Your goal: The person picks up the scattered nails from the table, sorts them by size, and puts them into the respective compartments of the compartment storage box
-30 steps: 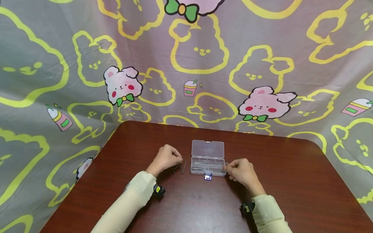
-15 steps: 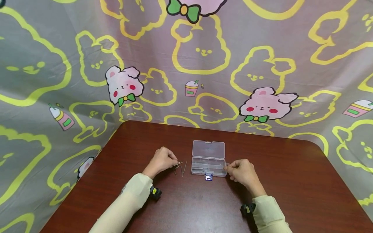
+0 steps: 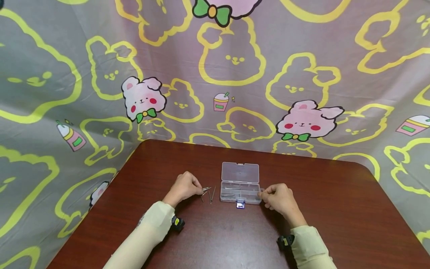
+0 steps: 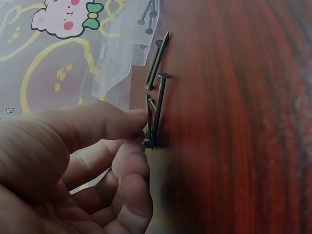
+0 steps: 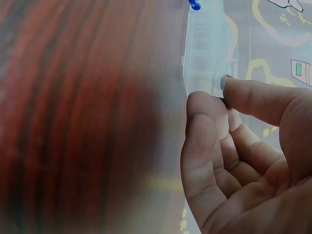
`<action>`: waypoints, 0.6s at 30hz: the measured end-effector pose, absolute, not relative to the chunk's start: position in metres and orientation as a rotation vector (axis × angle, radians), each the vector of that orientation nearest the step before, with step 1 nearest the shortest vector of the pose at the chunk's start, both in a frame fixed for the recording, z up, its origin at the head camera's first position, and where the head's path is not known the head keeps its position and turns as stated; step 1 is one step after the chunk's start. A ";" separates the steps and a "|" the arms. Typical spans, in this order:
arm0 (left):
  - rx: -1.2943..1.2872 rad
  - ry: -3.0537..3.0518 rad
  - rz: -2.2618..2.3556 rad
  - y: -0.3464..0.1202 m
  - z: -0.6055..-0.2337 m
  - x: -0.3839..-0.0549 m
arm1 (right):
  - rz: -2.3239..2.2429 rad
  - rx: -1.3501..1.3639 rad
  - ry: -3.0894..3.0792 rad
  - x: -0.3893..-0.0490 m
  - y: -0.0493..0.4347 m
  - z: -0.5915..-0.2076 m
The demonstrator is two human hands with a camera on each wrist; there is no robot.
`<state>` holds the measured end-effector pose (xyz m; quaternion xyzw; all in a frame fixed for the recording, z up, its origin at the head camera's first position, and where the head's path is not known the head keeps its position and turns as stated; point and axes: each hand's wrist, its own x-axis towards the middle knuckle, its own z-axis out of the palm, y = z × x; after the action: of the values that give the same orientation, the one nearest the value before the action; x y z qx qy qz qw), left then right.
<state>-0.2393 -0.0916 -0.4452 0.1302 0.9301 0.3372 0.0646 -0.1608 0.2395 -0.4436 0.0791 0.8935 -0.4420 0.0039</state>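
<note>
At the centre of the table lies a clear plastic compartment box (image 3: 240,200) with its lid raised at the back and several nails inside. My right hand (image 3: 279,198) pinches the box's right end between thumb and fingers; the right wrist view shows the box's clear wall (image 5: 202,53) in that pinch. Left of the box, several loose metal nails (image 3: 210,197) lie on the wood. My left hand (image 3: 184,188) is at their left side, thumb and forefinger pinching the end of a nail (image 4: 149,119). Other nails (image 4: 158,109) lie close against it, some crossing.
The dark red-brown wooden table (image 3: 215,239) spreads around both hands. A blue-edged latch (image 3: 240,204) sticks out at the box's front. Behind and to the sides hangs a patterned cloth (image 3: 242,97). Each wrist wears a small black camera (image 3: 178,223).
My left hand has drawn back leftward and slightly down from the nails, which now show more plainly beside its fingertips. My right hand stays at the box's end.
</note>
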 end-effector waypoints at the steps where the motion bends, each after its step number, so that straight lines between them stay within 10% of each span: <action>1: 0.392 2.808 1.005 -0.091 -0.446 -0.239 | -1.386 0.247 2.799 -0.161 0.240 -0.444; 18: 0.407 2.820 0.974 -0.091 -0.447 -0.243 | -1.384 0.255 2.790 -0.161 0.240 -0.443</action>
<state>-0.2428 -0.0908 -0.4472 0.1347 0.9346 0.3227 0.0652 -0.1607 0.2398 -0.4434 0.0817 0.8929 -0.4428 0.0084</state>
